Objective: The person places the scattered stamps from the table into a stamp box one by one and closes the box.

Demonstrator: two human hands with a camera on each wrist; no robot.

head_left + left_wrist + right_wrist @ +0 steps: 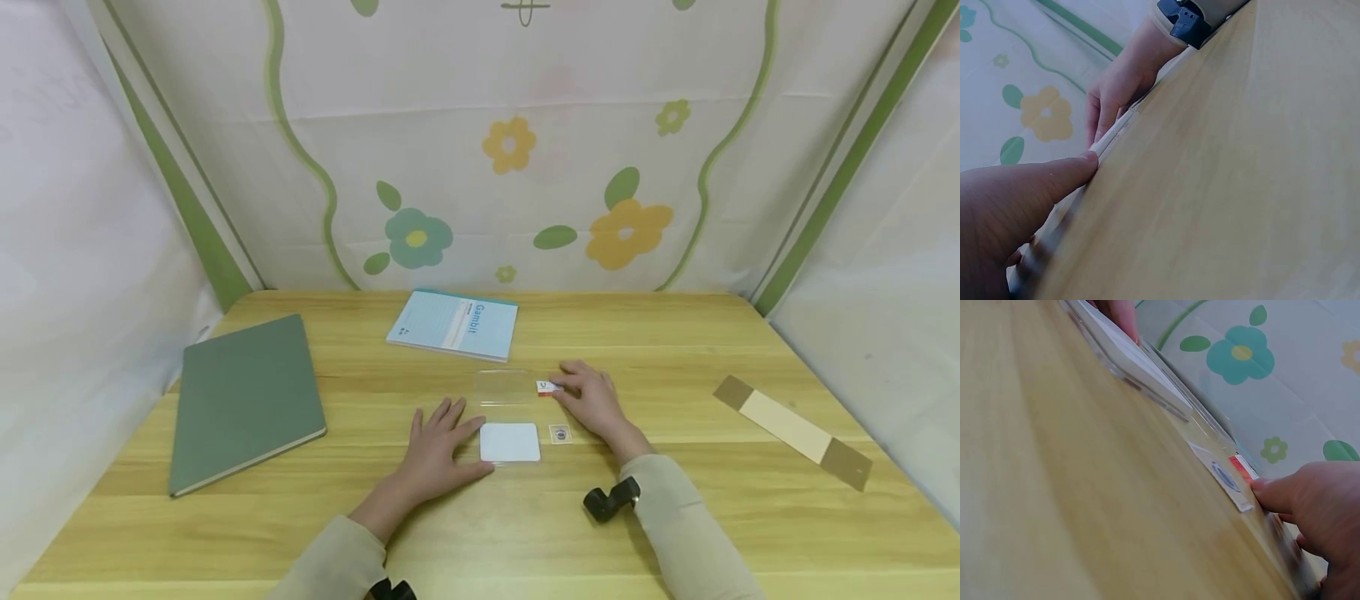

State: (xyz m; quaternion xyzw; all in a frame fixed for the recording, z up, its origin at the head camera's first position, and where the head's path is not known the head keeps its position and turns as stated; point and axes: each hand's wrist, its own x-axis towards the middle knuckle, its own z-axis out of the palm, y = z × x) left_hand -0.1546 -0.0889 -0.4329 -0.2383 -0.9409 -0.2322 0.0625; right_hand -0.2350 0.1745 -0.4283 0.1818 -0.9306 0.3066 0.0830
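A white rounded-corner stack of cards (510, 442) sits in a clear tray at the table's middle. My left hand (437, 450) lies at its left side with fingers spread, thumb and forefinger touching its left corners. Behind it is a clear plastic lid (502, 387). My right hand (592, 402) pinches a small red-and-white card (543, 388) just right of the lid. In the right wrist view the thumb meets the edge of that card (1243, 467). A small square card with a dark round print (560, 434) lies between the stack and my right forearm.
A green hardcover book (247, 404) lies on the left of the wooden table (480, 533). At the back is a light blue notebook (457, 323). A brown-and-cream strip (793, 432) lies on the right. Printed fabric walls surround the table.
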